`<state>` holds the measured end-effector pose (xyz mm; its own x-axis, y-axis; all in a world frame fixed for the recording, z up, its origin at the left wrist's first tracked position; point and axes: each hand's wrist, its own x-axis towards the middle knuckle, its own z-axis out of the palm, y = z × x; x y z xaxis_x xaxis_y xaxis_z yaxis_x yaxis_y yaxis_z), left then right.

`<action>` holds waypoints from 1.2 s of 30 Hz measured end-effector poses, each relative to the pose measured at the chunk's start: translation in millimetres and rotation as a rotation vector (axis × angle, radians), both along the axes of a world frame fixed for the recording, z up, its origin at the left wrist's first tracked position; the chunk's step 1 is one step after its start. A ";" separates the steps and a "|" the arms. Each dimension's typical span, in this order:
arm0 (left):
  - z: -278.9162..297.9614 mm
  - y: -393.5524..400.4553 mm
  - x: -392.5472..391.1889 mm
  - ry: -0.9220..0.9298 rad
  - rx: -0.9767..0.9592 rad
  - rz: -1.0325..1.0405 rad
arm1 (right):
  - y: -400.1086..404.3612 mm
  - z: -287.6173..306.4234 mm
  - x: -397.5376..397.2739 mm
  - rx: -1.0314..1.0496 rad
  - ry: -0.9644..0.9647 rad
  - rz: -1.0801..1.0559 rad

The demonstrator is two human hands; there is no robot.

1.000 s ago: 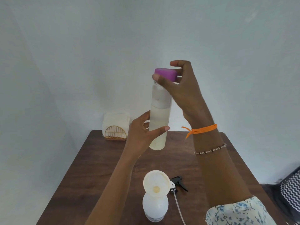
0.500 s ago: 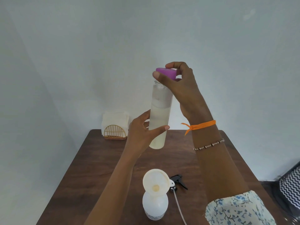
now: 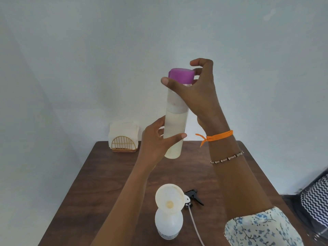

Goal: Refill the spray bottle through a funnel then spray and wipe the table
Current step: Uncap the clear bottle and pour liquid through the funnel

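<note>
Purple cap (image 3: 180,75) sits on top of a tall translucent refill bottle (image 3: 174,125), held upright in the air above the far half of the brown wooden table (image 3: 106,183). The right hand (image 3: 198,89) curls its thumb and fingers round the cap; the left hand (image 3: 156,141) grips the bottle's lower body. The bottle holds a pale, milky liquid to roughly the middle of its height (the upper part looks empty).

Near the table's front edge stands the white spray bottle (image 3: 168,224), uncapped, with a cream funnel (image 3: 169,197) seated in its neck. How much liquid it holds cannot be told through its wall. Its black trigger head (image 3: 193,197), with dip tube (image 3: 196,226), lies on the table just beside it, to the right.

Judged stage: preparation is complete, but the refill bottle appears not yet opened. Pouring, refitting the trigger, spraying and wiping all remain. A wire napkin holder (image 3: 124,141) at the far left corner holds white napkins, probably for wiping.
</note>
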<state>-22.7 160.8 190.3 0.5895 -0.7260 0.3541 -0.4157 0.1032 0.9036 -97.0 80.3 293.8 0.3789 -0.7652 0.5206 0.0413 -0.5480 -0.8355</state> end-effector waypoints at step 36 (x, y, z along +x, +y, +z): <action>-2.8 0.9 9.0 0.034 0.029 0.070 | 3.8 -2.3 9.2 0.083 -0.055 0.103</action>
